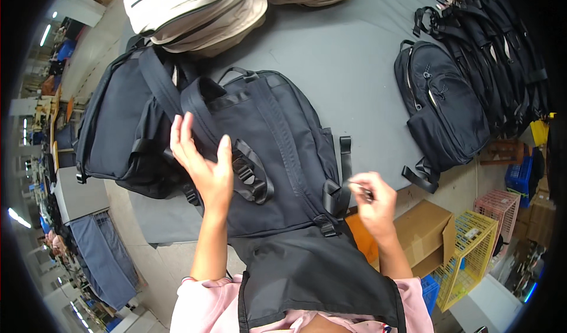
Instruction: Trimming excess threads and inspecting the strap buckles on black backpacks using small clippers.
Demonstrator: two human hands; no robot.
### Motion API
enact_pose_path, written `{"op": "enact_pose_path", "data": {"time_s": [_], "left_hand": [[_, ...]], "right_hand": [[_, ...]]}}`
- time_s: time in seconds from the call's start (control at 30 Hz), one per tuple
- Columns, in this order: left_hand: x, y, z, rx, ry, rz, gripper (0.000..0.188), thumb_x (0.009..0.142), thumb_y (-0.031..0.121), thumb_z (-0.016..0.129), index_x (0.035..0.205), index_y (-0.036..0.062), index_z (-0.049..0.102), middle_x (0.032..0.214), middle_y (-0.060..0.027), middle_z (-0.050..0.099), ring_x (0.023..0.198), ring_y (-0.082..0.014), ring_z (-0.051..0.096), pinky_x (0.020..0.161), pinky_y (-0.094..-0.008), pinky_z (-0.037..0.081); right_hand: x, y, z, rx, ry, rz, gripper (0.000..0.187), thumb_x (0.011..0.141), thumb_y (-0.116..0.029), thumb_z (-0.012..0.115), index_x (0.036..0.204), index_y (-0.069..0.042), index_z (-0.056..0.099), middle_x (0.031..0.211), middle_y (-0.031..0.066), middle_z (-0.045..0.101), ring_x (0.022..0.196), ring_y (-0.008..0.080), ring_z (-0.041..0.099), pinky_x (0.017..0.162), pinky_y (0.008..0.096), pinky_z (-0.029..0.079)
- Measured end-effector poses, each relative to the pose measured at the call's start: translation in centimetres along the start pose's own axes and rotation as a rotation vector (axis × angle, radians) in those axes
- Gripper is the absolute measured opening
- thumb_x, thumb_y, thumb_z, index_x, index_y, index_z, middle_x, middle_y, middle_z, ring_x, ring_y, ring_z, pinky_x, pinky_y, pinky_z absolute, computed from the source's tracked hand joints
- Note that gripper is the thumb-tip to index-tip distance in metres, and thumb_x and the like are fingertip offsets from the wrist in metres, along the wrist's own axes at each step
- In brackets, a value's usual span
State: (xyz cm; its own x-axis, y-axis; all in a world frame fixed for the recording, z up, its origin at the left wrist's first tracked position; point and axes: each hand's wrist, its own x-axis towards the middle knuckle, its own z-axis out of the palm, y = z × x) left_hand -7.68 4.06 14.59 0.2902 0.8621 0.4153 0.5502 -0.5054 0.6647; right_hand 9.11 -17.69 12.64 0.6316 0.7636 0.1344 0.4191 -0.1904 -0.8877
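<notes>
A black backpack [260, 138] lies in front of me with its shoulder straps up, its lower edge reaching the table's near edge. My left hand [207, 170] hovers over its left side, fingers spread and holding nothing. Below it, a webbing strap with a black buckle [243, 169] lies looped on the pack. My right hand [375, 203] is closed at the pack's right edge, beside a loose webbing strap [345, 156]. Something small and dark shows between its fingers, too little to name. A second black backpack [121, 120] lies against the first on the left.
Beige backpacks [195, 14] are piled at the far left of the grey table [366, 55]. At the right stand a black backpack [443, 103] and a row of black bags [502, 55]. Below the table's right edge are a cardboard box [422, 232] and a yellow wire crate [469, 256].
</notes>
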Motion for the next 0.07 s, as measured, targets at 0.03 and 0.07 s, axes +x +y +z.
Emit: {"op": "enact_pose_path", "data": {"time_s": [0.03, 0.07], "left_hand": [[0.5, -1.9, 0.7, -0.078, 0.019, -0.054, 0.07, 0.076, 0.007, 0.069, 0.137, 0.0029, 0.034, 0.143, -0.0143, 0.027, 0.132, -0.0318, 0.027, 0.109, -0.0411, 0.023], [0.8, -5.0, 1.6, -0.146, 0.051, -0.108, 0.076, 0.077, 0.009, 0.069, 0.14, 0.004, 0.028, 0.145, -0.0124, 0.024, 0.132, -0.0319, 0.026, 0.111, -0.0417, 0.021]], "right_hand": [[1.0, -0.5, 1.5, -0.028, -0.057, -0.011, 0.017, 0.079, -0.001, 0.066, 0.094, -0.005, 0.06, 0.078, 0.0086, 0.065, 0.07, 0.0174, 0.067, 0.061, 0.027, 0.049], [2.0, -0.8, 3.0, -0.066, -0.143, -0.001, 0.014, 0.081, -0.002, 0.067, 0.093, -0.005, 0.063, 0.085, 0.0056, 0.066, 0.074, 0.0214, 0.065, 0.066, 0.0245, 0.049]]}}
